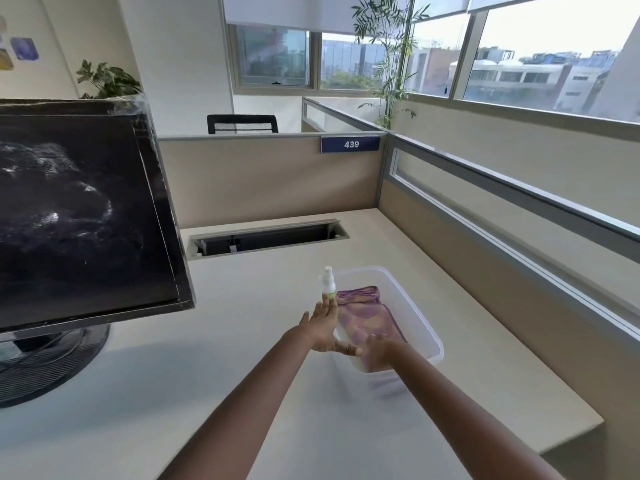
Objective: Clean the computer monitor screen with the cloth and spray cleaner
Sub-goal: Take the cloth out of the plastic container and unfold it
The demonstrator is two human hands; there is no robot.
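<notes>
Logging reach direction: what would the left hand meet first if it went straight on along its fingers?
The small white plastic spray bottle; the straight fingertips of the left hand look almost at its base, though depth is unclear.

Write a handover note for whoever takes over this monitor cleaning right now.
Left hand: open, fingertips at the base of the spray bottle, not gripping.
Right hand: inside the clear bin, at the purple cloth; grip unclear.
The bottle stands upright at the bin's left rim; the cloth lies in the bin.
Done: nothing lifted yet.
To do: take both, spray, wipe the monitor screen.
</notes>
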